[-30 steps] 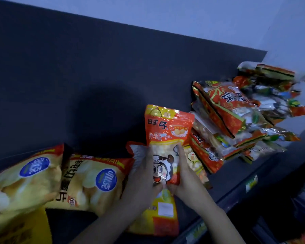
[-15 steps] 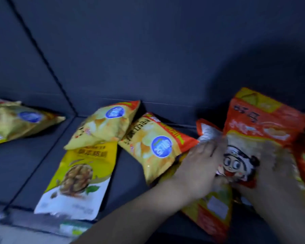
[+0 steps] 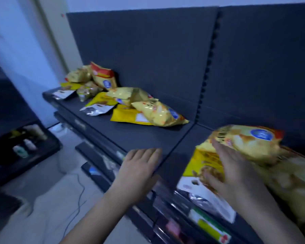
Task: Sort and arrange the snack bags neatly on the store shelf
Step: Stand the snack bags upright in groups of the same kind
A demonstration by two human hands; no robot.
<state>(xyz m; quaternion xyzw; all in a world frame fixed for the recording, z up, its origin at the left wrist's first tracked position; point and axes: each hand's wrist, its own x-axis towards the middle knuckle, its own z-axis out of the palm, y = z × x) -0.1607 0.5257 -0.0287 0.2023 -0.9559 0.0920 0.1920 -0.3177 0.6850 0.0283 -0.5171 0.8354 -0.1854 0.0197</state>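
My left hand [image 3: 139, 171] hovers flat, fingers straight, over the bare front part of the dark shelf [image 3: 130, 136], holding nothing. My right hand [image 3: 234, 175] lies with spread fingers on a yellow chip bag [image 3: 250, 141] with a blue round logo, which sits atop a flat yellow-and-white nut bag [image 3: 201, 164] at the right. More yellow chip bags [image 3: 157, 113] and flat yellow packets [image 3: 125, 115] lie loosely in the shelf's middle. A further heap of yellow bags [image 3: 95, 78] lies at the far left end.
The shelf's dark back panel [image 3: 148, 50] rises behind the bags. Lower shelf edges with price tags [image 3: 209, 224] run below my hands. A low dark rack with small bottles [image 3: 25, 145] stands on the left. A cable [image 3: 77, 194] trails across the pale floor.
The view has swung left, away from the red bag with the cartoon face that both hands held. My left hand has come free over the shelf; my right hand now rests on a yellow chip bag.
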